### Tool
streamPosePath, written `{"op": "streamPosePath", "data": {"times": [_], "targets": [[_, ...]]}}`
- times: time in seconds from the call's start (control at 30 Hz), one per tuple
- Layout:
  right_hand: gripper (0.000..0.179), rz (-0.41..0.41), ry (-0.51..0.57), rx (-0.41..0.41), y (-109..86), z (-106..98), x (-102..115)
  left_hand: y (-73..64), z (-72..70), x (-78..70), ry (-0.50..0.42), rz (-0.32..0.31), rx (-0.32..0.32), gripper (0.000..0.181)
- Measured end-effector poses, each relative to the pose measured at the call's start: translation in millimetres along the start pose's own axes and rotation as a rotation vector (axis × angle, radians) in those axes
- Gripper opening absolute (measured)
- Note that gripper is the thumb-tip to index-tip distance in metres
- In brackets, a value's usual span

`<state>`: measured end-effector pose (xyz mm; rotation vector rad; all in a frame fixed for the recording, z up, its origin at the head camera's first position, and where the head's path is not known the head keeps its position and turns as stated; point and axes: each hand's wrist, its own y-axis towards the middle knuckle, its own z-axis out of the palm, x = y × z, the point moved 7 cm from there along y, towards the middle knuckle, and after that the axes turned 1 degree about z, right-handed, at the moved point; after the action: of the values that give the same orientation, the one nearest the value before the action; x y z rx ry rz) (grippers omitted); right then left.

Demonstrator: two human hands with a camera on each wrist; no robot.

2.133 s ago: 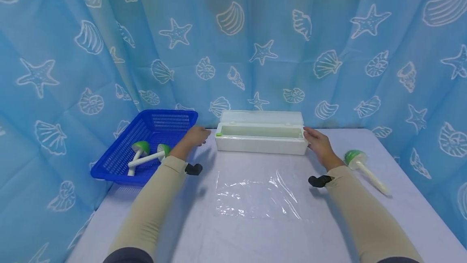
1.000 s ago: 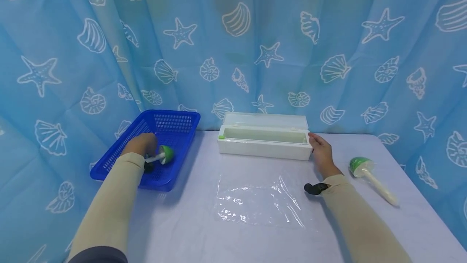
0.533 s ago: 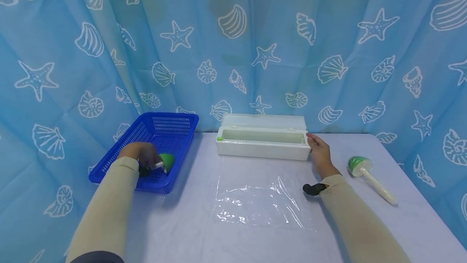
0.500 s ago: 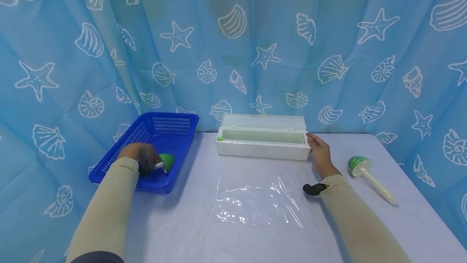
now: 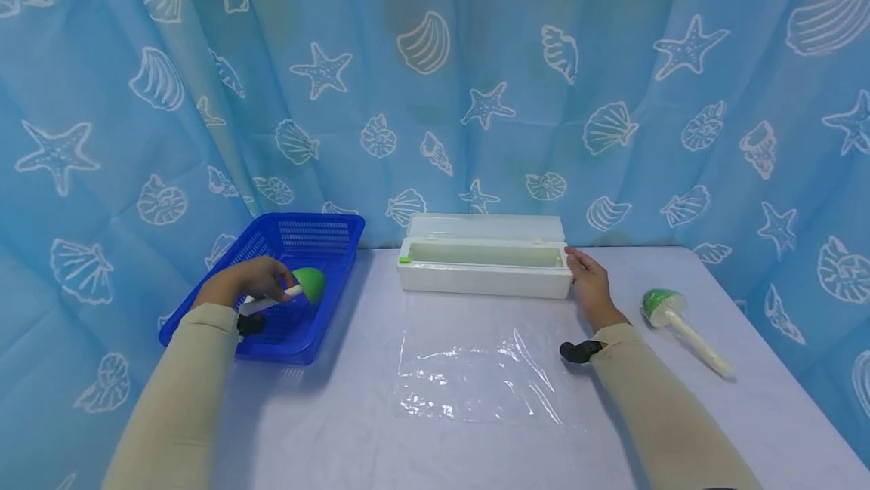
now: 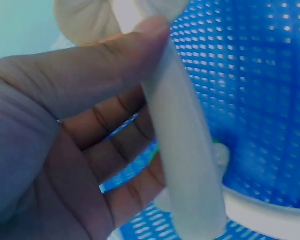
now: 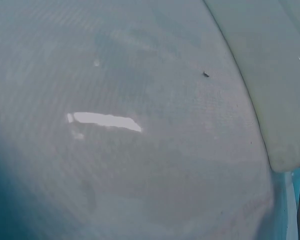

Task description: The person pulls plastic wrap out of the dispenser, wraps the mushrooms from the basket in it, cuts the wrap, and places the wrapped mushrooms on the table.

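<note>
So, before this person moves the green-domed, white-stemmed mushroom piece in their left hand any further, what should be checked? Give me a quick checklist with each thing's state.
1. Left hand grips the green-domed, white-stemmed mushroom piece by its stem: ok.
2. Piece past the rim of the blue perforated plastic basket: not ok; it is within the basket's outline in the head view.
3. Clear, glossy plastic film free of objects: ok, though creased.
4. Right hand touching the long white box: ok, at its right end; how firmly, cannot tell.
5. Film separate from the box: cannot tell; its far edge is too faint.
</note>
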<state>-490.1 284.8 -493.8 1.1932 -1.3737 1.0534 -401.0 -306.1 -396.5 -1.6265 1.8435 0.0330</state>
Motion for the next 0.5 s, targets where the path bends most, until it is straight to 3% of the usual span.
{"op": "streamPosePath", "data": {"times": [0.07,0.23,0.5], "targets": [[0.049,-0.009,-0.008,0.007,0.4,1,2,-2.5,-5.6,-3.3,0.037,0.059,-0.042,0.021],[0.049,-0.026,-0.021,0.007,-0.7,2,4,-12.2,-16.1,-13.0,0.072,0.136,-0.136,0.019],[0.047,-0.035,-0.009,-0.006,-2.3,-1,1,-24.5,-23.6,-49.0,0.066,0.180,-0.221,0.019]]}}
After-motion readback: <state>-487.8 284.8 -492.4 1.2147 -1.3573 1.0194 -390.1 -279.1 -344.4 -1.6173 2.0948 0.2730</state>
